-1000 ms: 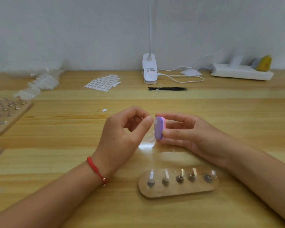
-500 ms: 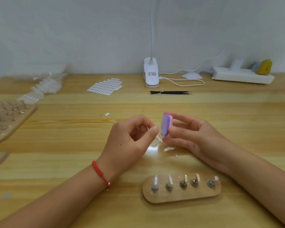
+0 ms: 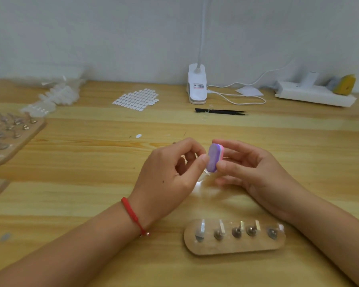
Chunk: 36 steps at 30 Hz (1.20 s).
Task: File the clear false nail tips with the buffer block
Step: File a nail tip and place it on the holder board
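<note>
The left hand point(image 3: 166, 179) pinches a clear nail tip point(image 3: 206, 172) between thumb and forefinger, just left of the buffer block point(image 3: 212, 157). The tip seems to meet the block's lower end. It is see-through and mostly hidden by the thumb, so which way it points cannot be told for sure. The right hand point(image 3: 255, 172) grips the block from its right side, thumb on the near edge and fingers curled over the far edge. Both are held above the tabletop point(image 3: 71, 193).

The block stands nearly upright, its long axis running up and down with a slight lean. Its purple face is turned toward the left hand, and its pink layer sits behind.

The tip probably weighs almost nothing and is thin, slick and springy. A firm pinch on its sides near the base, leaving the free edge bare, looks safest, since it could flick away. The block looks light and slightly cushioned, so its narrow edges are the natural hold.

Nearer the person than the block lies a wooden holder point(image 3: 236, 248) with five mounts. Beyond the block lie black tweezers point(image 3: 222, 111).
</note>
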Available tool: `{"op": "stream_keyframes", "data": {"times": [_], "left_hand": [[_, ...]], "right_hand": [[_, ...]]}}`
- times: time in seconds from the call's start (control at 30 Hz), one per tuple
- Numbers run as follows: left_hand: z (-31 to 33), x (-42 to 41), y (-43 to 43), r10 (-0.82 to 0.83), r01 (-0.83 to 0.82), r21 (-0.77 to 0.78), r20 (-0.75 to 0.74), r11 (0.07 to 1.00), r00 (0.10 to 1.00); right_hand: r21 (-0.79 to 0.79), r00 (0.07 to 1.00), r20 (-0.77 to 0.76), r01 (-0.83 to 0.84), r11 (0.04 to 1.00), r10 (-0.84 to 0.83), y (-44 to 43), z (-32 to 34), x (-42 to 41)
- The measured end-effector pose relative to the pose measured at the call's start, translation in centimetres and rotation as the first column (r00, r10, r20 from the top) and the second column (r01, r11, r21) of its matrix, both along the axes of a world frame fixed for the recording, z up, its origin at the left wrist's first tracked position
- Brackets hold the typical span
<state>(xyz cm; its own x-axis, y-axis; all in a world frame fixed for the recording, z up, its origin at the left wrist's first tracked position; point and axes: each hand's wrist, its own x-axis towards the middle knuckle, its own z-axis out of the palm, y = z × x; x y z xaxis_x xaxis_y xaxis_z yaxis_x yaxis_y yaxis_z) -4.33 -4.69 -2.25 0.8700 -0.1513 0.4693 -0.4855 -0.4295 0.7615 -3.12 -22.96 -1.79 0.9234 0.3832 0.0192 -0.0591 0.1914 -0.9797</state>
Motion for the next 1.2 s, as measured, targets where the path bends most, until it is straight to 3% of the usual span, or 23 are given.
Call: {"op": "stream_keyframes", "data": {"times": [0.1, 0.23, 0.4, 0.53, 0.77, 1.2], "left_hand": [[0.02, -0.18, 0.05, -0.011, 0.011, -0.005, 0.009, 1.000, 1.000], [0.09, 0.16, 0.08, 0.011, -0.014, -0.099, -0.027, 0.995, 1.000], [0.13, 0.16, -0.22, -0.024, 0.022, -0.052, -0.036, 0.998, 0.999], [0.17, 0.19, -0.10, 0.048, -0.051, -0.122, -0.026, 0.991, 0.999], [0.16, -0.17, -0.34, -0.080, 0.080, -0.016, -0.033, 0.997, 0.996], [0.28, 0.30, 0.19, -0.081, 0.055, -0.162, -0.161, 0.985, 0.984]], "right_hand": [[0.044, 1.000, -0.015, 0.003, 0.999, -0.002, -0.10, 0.05, 0.08], [-0.116, 0.996, 0.070, -0.041, 0.992, 0.049, -0.03, -0.22, -0.16], [-0.025, 0.999, 0.020, -0.026, 0.999, 0.026, -0.18, -0.17, 0.06], [-0.035, 0.999, 0.021, -0.043, 0.998, 0.044, 0.01, -0.21, -0.03], [0.050, 1.000, -0.021, 0.010, 0.999, -0.009, -0.42, -0.22, 0.02], [-0.120, 1.000, -0.019, -0.023, 0.993, 0.021, 0.15, 0.29, 0.12]]}}
